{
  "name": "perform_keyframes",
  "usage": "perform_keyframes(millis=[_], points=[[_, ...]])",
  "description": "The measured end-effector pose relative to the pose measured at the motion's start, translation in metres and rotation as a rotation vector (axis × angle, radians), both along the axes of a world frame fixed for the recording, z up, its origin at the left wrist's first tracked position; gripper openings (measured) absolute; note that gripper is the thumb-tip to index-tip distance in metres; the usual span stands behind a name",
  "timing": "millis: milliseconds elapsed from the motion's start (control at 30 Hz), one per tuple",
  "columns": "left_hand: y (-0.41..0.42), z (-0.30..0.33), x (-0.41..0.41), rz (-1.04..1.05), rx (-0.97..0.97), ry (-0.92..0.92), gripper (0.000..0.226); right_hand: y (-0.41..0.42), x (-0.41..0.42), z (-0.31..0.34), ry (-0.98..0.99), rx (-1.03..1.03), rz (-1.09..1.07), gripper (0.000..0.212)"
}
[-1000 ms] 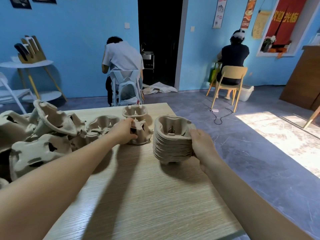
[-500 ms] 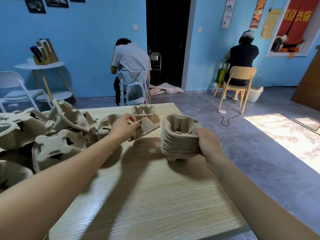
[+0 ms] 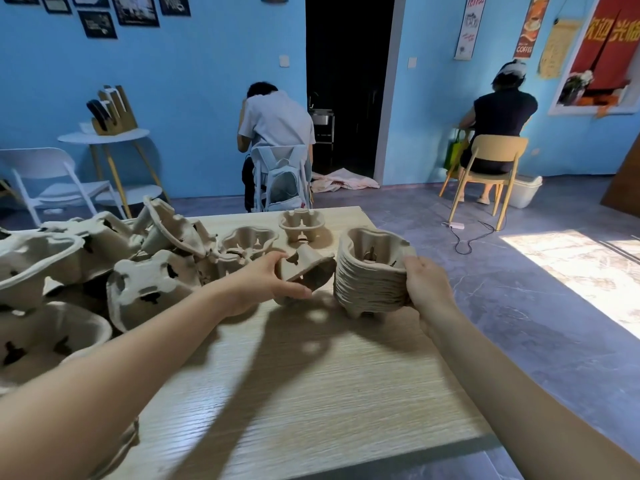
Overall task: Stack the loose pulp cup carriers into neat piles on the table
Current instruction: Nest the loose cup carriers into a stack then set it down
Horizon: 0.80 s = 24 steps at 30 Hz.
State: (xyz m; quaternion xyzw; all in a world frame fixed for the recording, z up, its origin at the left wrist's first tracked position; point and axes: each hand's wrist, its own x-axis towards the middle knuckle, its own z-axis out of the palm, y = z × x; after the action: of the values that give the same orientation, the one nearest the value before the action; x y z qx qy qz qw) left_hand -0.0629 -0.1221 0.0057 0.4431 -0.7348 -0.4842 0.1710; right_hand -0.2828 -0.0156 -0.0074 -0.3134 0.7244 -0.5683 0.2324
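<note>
Left hand [image 3: 263,285] has lifted loose carrier [image 3: 304,268] off counter [image 3: 311,393], tilted, fingers grasping rim; right hand [image 3: 424,285] grips stack [image 3: 370,271] right, seemingly steadying; level carrier, align cups, nest down.

left hand [image 3: 263,284] lifted carrier [image 3: 304,268], nearer stack [image 3: 370,271]
</note>
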Motion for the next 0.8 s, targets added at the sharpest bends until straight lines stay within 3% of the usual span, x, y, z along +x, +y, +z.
perform_keyframes(millis=[133, 200, 467, 667, 800], points=[[0.007, 0.008, 0.002, 0.068, -0.307, -0.117, 0.034, 0.001, 0.001, 0.002, 0.016, 0.014, -0.013, 0.026], [0.005, 0.016, 0.005, 0.109, -0.412, -0.082, 0.022, 0.002, 0.001, 0.003, 0.019, 0.016, -0.015, 0.026], [-0.011, 0.066, -0.012, 0.328, -0.673, 0.087, 0.02, -0.001, -0.001, 0.001, 0.033, 0.012, -0.011, 0.03], [0.001, 0.097, -0.067, 0.252, -0.641, 0.25, 0.011, 0.0, -0.004, 0.001, 0.011, -0.014, 0.011, 0.03], [0.006, 0.087, -0.096, 0.222, -0.605, 0.156, 0.01, 0.002, -0.006, 0.001, -0.064, -0.031, 0.06, 0.026]])
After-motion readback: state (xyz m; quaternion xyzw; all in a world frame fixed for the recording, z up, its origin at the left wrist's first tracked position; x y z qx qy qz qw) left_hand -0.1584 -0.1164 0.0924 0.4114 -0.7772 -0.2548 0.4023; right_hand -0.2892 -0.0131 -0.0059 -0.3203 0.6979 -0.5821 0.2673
